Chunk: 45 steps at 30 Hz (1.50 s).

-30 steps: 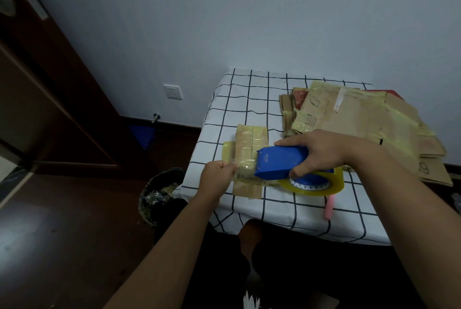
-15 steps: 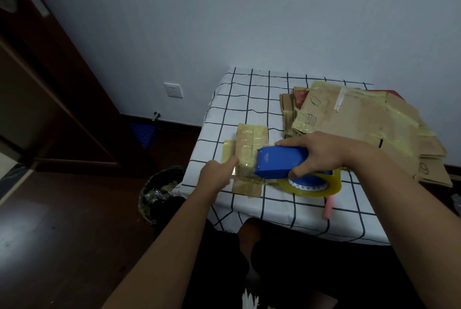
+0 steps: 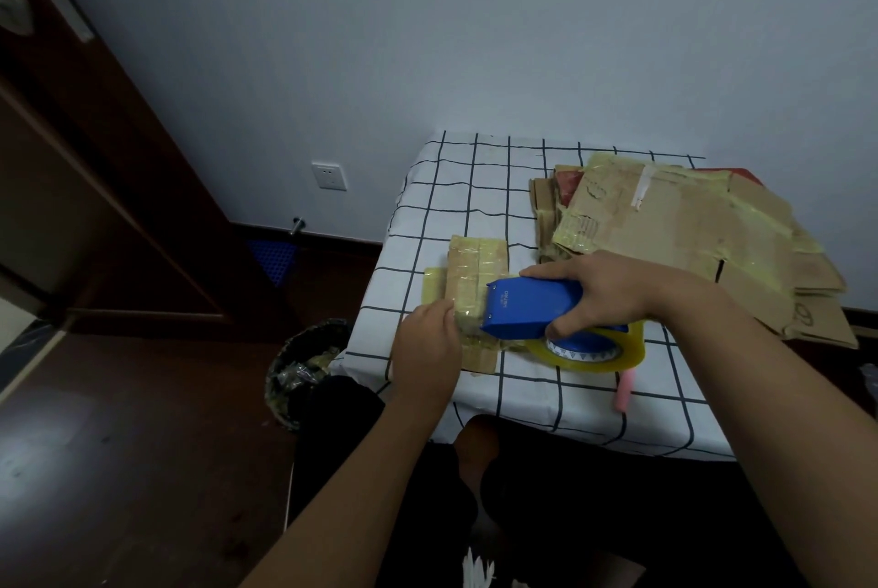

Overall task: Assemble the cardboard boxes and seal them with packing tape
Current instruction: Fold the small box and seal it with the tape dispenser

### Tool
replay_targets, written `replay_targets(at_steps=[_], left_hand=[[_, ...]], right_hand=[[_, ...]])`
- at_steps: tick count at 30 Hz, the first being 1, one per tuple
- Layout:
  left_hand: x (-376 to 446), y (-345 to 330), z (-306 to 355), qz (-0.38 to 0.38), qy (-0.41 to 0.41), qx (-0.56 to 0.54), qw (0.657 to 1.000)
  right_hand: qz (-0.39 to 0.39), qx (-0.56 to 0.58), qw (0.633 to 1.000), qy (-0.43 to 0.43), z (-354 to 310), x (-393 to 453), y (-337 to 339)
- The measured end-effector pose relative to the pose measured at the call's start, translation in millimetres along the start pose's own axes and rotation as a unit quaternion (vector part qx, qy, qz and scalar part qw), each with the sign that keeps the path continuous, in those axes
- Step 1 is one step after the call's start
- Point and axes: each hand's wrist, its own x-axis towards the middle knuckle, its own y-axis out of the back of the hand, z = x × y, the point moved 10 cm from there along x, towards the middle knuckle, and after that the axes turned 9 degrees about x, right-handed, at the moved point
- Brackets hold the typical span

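Observation:
A small flat cardboard box point(image 3: 477, 264), covered in yellowish tape, lies near the front left of the checked table point(image 3: 475, 188). My right hand point(image 3: 613, 288) grips a blue tape dispenser point(image 3: 527, 307), whose front end rests on the box. Its clear-yellow tape roll point(image 3: 594, 357) sits on the cloth below my wrist. My left hand point(image 3: 427, 350) lies over the box's left edge, fingers pressing down on the taped surface. The part of the box under both hands is hidden.
A pile of flattened, taped cardboard point(image 3: 689, 226) fills the right back of the table. A pink stick point(image 3: 625, 390) lies near the front edge. A dark waste bin point(image 3: 304, 364) with scraps stands on the floor at the left, beside a brown door point(image 3: 71, 160).
My left hand let go of the pinched tape end and moved right onto the box's left edge. The right hand and dispenser stayed almost in place.

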Motion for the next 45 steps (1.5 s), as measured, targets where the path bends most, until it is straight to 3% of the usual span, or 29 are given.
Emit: replay_targets(at_steps=[2,5,8,10,19,27,31,40,45], left_hand=[[3,3,1,-0.004,-0.002,0.025,1.0],[4,3,28,0.007,-0.136,0.123,0.983],[-4,-27,38,-0.105,-0.223,0.125,0.961],[-7,-41,29,-0.138,-0.225,0.142,0.954],[-15,-48,25,-0.103,-0.285,0.199,0.932],[-10,-47,21,-0.109,-0.28,0.225,0.927],[-9,-49,23,-0.106,-0.273,0.215,0.932],[-12,-50,29,-0.098,-0.284,0.245,0.922],[-12,-48,34,-0.101,-0.267,0.221,0.932]], right_hand=[[0.001,-0.002,1.0,0.003,0,1,0],[0.0,-0.004,1.0,0.006,1,1,0],[0.002,0.001,1.0,0.003,5,2,0],[0.003,0.006,1.0,0.004,7,3,-1],[0.016,0.014,0.999,0.031,7,-1,-3],[0.03,0.027,0.999,0.021,33,-21,6],[0.017,0.008,1.0,-0.013,47,-32,11],[-0.036,-0.084,0.995,-0.027,20,-6,1],[-0.067,-0.096,0.993,-0.036,2,10,-1]])
